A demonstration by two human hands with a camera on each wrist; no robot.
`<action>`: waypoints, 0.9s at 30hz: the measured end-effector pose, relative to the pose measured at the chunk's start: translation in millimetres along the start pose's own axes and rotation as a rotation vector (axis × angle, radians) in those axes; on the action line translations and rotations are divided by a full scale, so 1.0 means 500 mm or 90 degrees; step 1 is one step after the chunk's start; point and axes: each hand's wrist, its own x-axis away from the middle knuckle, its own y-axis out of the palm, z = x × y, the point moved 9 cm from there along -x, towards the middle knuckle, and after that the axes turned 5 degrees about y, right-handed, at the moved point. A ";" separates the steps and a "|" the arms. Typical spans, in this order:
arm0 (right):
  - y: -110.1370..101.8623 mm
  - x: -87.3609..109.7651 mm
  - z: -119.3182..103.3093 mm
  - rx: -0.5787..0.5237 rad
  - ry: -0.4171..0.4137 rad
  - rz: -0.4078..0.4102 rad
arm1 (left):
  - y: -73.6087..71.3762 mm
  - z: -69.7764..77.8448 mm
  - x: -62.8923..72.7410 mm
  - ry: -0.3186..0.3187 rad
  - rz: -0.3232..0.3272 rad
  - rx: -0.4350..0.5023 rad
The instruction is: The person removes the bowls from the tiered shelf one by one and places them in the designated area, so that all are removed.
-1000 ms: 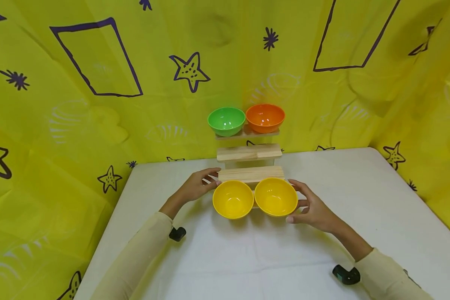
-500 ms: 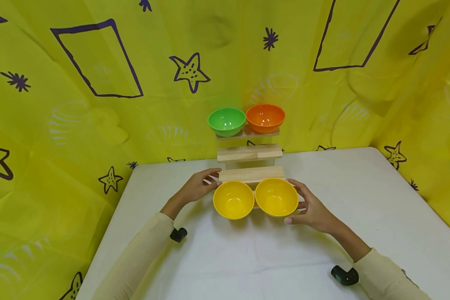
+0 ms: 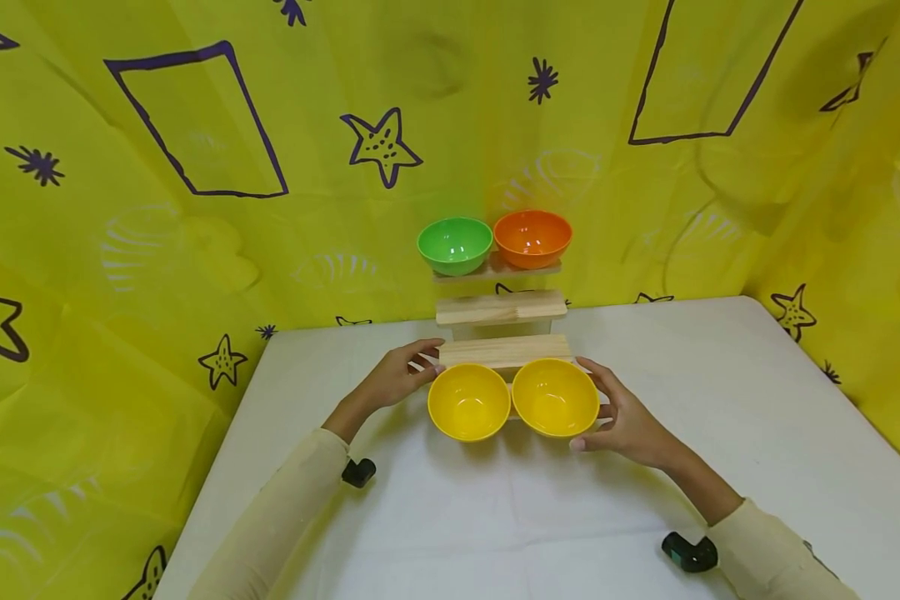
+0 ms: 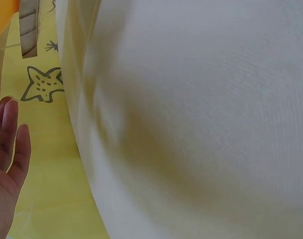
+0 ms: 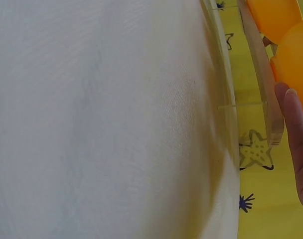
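Two yellow bowls sit side by side on the lowest step of a tiered wooden rack (image 3: 506,352), the left yellow bowl (image 3: 468,403) and the right yellow bowl (image 3: 555,398). My right hand (image 3: 630,423) curves round the outer side of the right bowl, thumb in front and index finger towards the back. The right wrist view shows its fingers (image 5: 295,124) against the bowl's side. My left hand (image 3: 393,375) is at the left end of the rack, fingertips right at a wooden step and thumb close to the left bowl. In the left wrist view its fingers (image 4: 9,130) are loosely extended.
A green bowl (image 3: 455,247) and an orange bowl (image 3: 532,239) stand on the top step at the back. A white-covered table (image 3: 450,533) lies under the rack. Yellow patterned sheeting (image 3: 285,250) hangs behind and at both sides. Black wrist devices (image 3: 690,552) show below both sleeves.
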 end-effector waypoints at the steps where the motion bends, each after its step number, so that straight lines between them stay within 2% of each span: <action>1: 0.000 0.000 0.001 0.000 0.002 0.002 | 0.000 0.000 0.000 0.002 0.001 -0.001; 10: -0.003 -0.004 -0.003 -0.013 -0.006 0.002 | -0.006 0.005 -0.002 0.018 0.003 -0.011; 27: -0.003 -0.004 0.003 -0.036 -0.002 -0.001 | -0.001 -0.001 -0.001 -0.002 0.001 -0.012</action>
